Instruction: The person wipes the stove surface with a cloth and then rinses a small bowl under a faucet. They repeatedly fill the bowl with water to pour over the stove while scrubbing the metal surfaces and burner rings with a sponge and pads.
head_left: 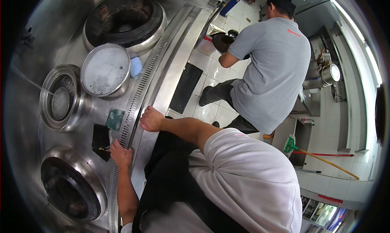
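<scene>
My left hand [121,152] is at the slotted metal strip [142,84] along the stove front, its fingers bent over the strip's edge. Just beyond its fingertips lies a black pad [100,138], and a green scouring pad [115,118] sits a little farther along. My right hand [152,119] has its fingers curled down on the steel front ledge [162,84], across a dark gap from the strip. A basin of foamy water [106,68] stands on the stove top with a blue cloth [136,66] beside it.
Large wok burners [124,21] occupy the stove top; water streams into a round metal pot [61,103]. Behind my right arm, a person in a grey shirt [276,70] bends over a dark pan. A black mat [186,88] lies on the tiled floor; a green-headed mop [290,144] leans by a sink.
</scene>
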Demonstrator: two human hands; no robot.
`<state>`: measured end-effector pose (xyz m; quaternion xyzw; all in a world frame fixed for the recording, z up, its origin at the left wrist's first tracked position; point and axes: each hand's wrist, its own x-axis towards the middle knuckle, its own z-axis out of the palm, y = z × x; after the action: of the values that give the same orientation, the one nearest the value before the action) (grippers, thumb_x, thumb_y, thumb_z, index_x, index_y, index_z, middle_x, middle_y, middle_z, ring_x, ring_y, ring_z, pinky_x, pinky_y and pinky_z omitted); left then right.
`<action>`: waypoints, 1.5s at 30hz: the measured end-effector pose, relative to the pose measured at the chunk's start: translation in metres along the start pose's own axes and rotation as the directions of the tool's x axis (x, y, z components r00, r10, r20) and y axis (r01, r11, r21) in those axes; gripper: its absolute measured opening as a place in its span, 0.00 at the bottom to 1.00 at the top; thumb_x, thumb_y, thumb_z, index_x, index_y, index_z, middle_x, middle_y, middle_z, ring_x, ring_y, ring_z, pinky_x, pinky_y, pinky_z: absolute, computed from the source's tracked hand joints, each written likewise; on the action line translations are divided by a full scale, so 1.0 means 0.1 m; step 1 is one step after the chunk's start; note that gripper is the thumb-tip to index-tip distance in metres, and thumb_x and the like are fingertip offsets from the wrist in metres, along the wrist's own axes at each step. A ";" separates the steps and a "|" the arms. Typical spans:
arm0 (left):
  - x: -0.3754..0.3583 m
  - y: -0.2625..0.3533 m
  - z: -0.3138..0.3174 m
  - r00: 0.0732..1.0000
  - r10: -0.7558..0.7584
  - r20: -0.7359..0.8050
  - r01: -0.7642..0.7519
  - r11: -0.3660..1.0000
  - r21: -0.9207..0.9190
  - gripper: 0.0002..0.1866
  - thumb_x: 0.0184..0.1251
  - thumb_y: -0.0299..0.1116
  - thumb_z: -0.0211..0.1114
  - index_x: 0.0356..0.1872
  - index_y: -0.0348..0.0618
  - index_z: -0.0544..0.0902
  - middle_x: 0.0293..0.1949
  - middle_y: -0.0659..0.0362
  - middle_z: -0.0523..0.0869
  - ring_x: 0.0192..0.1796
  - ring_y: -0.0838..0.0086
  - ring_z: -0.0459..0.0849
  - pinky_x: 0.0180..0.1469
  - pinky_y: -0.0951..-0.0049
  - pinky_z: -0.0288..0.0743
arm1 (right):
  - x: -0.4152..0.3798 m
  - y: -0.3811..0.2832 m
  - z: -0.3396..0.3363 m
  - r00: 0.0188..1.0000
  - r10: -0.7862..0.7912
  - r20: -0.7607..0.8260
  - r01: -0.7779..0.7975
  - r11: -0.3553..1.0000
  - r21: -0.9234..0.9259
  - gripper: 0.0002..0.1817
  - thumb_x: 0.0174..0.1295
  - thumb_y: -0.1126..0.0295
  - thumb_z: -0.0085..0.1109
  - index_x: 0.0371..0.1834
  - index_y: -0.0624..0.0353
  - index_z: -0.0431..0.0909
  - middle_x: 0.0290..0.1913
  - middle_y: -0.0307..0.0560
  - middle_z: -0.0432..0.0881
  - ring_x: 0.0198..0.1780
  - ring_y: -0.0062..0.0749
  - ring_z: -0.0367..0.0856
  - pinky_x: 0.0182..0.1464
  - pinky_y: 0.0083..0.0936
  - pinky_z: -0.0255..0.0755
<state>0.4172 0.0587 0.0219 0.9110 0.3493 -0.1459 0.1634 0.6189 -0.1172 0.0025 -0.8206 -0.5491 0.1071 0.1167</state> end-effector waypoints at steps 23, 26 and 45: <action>-0.02 -0.02 0.03 0.997 0.032 -0.065 -0.032 0.999 -0.002 0.46 0.46 0.38 0.78 0.69 0.41 0.66 0.60 0.45 0.73 0.65 0.47 0.70 0.66 0.48 0.66 | 0.00 -0.02 0.01 0.998 -0.023 -0.056 0.023 1.000 -0.006 0.15 0.65 0.56 0.56 0.24 0.50 0.81 0.27 0.40 0.82 0.39 0.36 0.79 0.57 0.37 0.66; -0.03 -0.03 0.05 0.995 0.042 -0.089 -0.043 0.999 -0.008 0.46 0.46 0.38 0.78 0.68 0.42 0.66 0.60 0.45 0.73 0.65 0.47 0.70 0.65 0.48 0.66 | 0.02 -0.02 0.03 0.998 -0.014 -0.053 0.014 1.000 -0.005 0.14 0.65 0.56 0.56 0.25 0.50 0.82 0.27 0.40 0.82 0.40 0.36 0.79 0.58 0.37 0.66; 0.00 -0.06 0.11 0.993 0.047 -0.111 -0.046 0.999 0.011 0.45 0.45 0.38 0.77 0.67 0.42 0.66 0.57 0.46 0.73 0.62 0.48 0.72 0.63 0.49 0.68 | 0.02 -0.02 0.00 0.999 -0.003 -0.050 0.005 0.999 0.041 0.15 0.64 0.57 0.53 0.28 0.52 0.84 0.31 0.42 0.85 0.41 0.38 0.81 0.57 0.38 0.66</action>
<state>0.4111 0.0585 0.0114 0.9263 0.3361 -0.0924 0.1432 0.6175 -0.1144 0.0031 -0.8194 -0.5453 0.0974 0.1475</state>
